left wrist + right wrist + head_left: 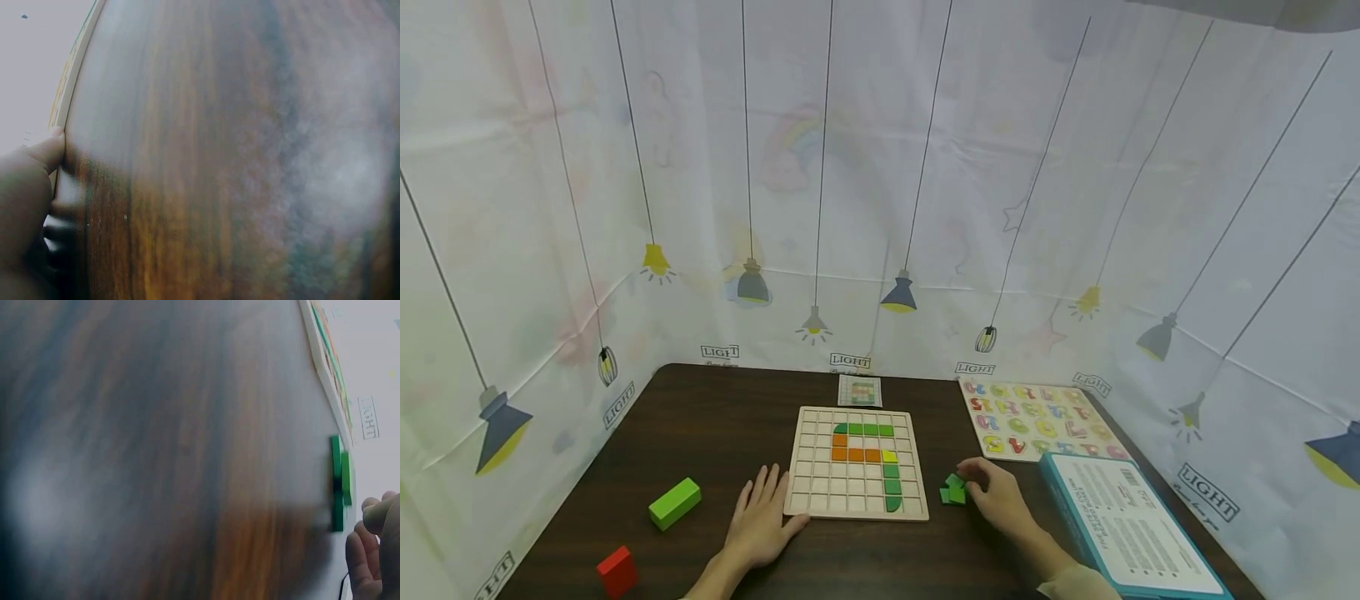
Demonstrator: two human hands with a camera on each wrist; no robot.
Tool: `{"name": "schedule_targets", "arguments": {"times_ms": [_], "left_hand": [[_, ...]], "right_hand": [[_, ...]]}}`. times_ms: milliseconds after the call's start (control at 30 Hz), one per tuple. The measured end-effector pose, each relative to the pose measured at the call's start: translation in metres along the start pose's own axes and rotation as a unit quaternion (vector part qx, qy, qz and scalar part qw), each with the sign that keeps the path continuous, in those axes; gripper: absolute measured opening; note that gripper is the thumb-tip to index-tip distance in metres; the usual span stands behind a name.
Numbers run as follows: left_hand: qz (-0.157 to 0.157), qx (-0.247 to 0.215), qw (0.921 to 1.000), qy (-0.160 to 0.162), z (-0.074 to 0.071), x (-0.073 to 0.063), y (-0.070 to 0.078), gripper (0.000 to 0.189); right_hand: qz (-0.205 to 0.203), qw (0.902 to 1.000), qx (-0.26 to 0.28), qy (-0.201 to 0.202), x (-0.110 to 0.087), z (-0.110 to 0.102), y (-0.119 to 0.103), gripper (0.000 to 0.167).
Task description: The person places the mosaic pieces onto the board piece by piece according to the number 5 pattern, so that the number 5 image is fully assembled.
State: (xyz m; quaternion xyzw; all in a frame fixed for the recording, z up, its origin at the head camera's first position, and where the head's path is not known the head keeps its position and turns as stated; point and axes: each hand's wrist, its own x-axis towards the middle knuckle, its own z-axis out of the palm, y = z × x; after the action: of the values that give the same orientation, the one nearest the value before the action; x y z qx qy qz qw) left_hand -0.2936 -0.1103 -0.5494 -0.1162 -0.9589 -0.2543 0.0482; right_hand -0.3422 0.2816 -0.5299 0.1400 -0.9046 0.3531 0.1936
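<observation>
A wooden grid board point(811, 504) lies flat with green, orange and yellow pieces set in some of its squares. Spread on the table at its lower left corner, my left hand point(760, 521) has straight fingers, and the thumb point(50, 150) rests against the board's edge in the left wrist view. To the board's right sits a small pile of loose green pieces point(956, 495). My right hand point(1000, 496) hovers beside this pile, its fingers loosely bent. The right wrist view shows green pieces point(337, 484) stacked just beyond the fingertips, with nothing visible between finger and thumb.
A pattern card point(860, 390) lies behind the board. At the right are a number puzzle board point(1022, 421) and a blue-edged box point(1142, 525). A light green block point(674, 503) and a red block point(617, 572) stand at the left. A printed curtain point(865, 208) encloses the table.
</observation>
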Motion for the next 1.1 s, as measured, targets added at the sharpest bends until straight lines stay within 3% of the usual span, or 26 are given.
{"name": "schedule_targets", "arguments": {"times_ms": [400, 667, 933, 1100], "left_hand": [[0.0, 0.007, 0.9999, -0.009, -0.001, 0.0, 0.001, 0.081], [0.0, 0.004, 0.9999, -0.01, -0.003, -0.001, 0.003, 0.08], [-0.009, 0.01, 0.9998, -0.017, -0.002, -0.001, 0.001, 0.08], [-0.002, 0.003, 0.9999, -0.009, 0.0, 0.001, 0.0, 0.079]], "right_hand": [[0.019, 0.9983, 0.003, -0.055, -0.008, -0.01, 0.01, 0.039], [0.039, 0.9952, 0.01, -0.089, -0.006, -0.013, 0.009, 0.037], [0.034, 0.9979, -0.02, -0.051, 0.005, -0.006, 0.009, 0.021], [0.006, 0.998, -0.042, -0.046, 0.013, -0.001, 0.008, 0.024]]}}
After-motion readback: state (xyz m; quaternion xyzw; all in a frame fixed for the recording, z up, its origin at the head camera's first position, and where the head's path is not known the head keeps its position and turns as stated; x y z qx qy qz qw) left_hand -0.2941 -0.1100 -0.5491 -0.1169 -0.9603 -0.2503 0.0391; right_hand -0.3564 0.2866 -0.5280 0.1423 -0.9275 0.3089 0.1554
